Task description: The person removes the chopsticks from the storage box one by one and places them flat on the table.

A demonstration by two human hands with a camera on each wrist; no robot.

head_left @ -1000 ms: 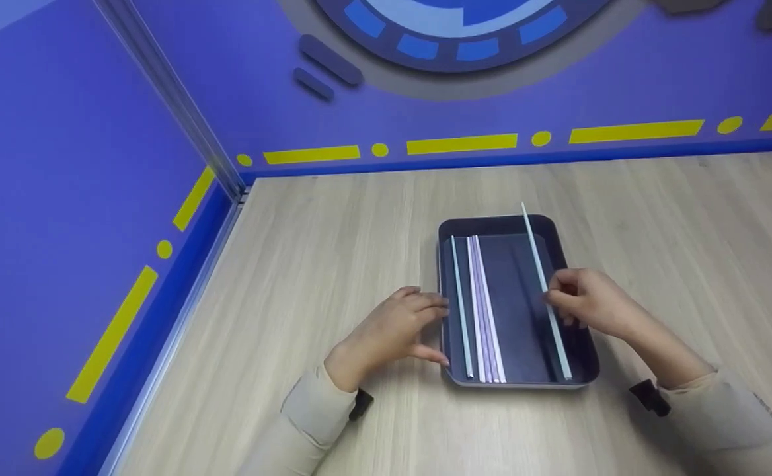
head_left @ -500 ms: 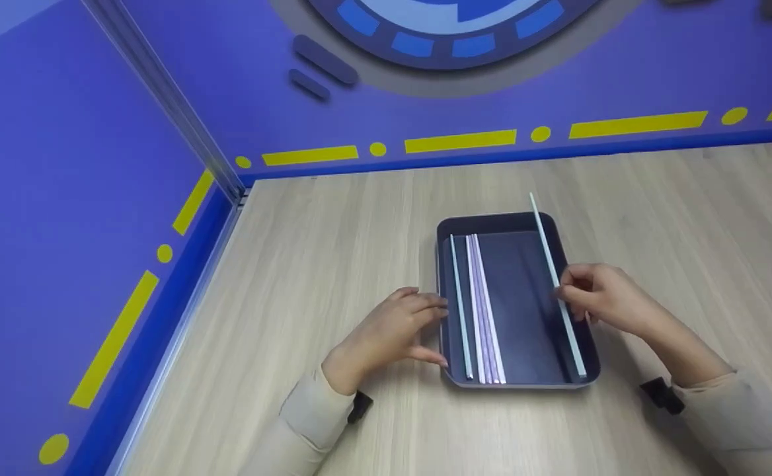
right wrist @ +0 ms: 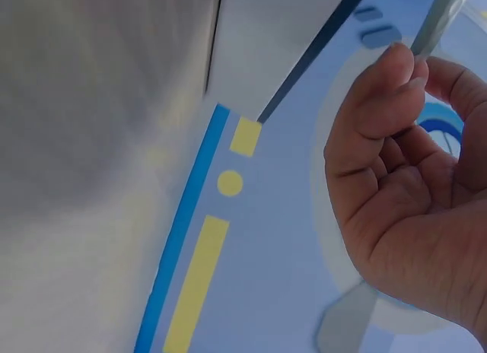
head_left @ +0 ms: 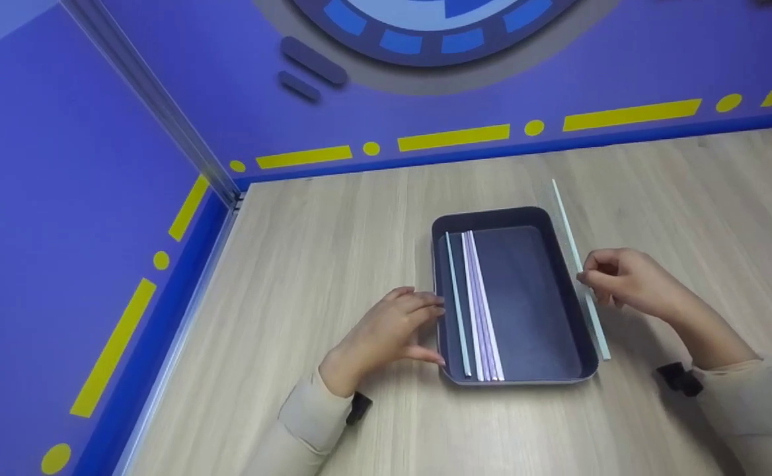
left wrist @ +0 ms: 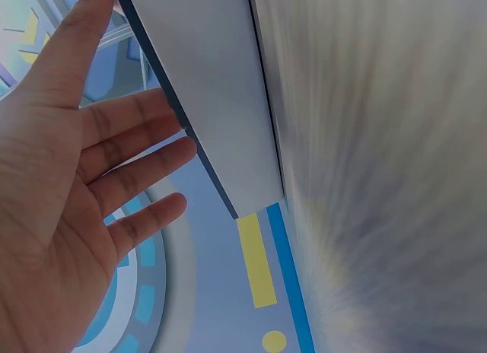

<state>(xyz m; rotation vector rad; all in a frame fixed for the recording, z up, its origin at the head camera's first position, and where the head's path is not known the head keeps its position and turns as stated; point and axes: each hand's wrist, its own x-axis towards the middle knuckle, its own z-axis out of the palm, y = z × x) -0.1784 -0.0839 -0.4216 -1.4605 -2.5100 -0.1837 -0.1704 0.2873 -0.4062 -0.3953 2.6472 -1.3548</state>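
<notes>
Here, the right hand (head_left: 634, 281) partly hides its pinched stick (head_left: 567, 225); the left hand (head_left: 389, 327) spreads against a tray (head_left: 531, 304).

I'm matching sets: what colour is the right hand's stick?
The stick is pale mint-green, clearest in the head view.

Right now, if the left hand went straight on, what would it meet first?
The dark tray, at its left side; the left hand seems to touch it there, though depth makes contact uncertain.
</notes>
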